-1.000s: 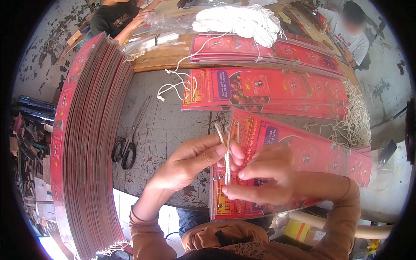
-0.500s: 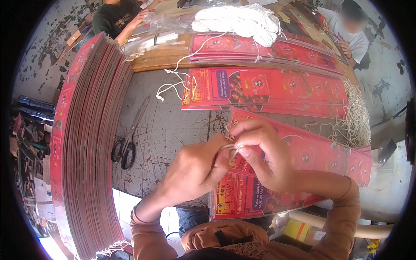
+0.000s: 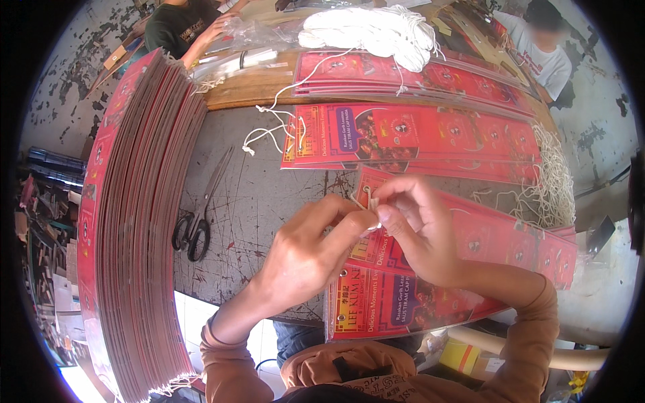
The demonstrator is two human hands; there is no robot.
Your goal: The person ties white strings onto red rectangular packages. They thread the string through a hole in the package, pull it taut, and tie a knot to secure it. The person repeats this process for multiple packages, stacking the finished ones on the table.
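A cream cord (image 3: 361, 201) loops through the end of a long red printed strip (image 3: 497, 232) in a clear sleeve. Both ends of my grip meet at this cord. My left hand (image 3: 312, 245) pinches it with bent fingers, and my right hand (image 3: 420, 232) pinches it between thumb and fingertips right beside. The fingertips partly hide the cord, so whether it is knotted cannot be seen. Beneath, nearer my body, lies another red strip (image 3: 356, 305) with a metal eyelet at its end.
Black-handled scissors (image 3: 198, 232) lie left of my hands. A tall stack of red strips (image 3: 134, 221) stands along the left side. Beyond are more strips (image 3: 430, 138), loose cords (image 3: 554, 178) and a white cord skein (image 3: 366, 33). Two people sit across the table.
My left fingers have shifted right and up over the cord, closer to my right fingertips. The cord loop at the strip's end shows more now. At the far right, the person's hand has moved down.
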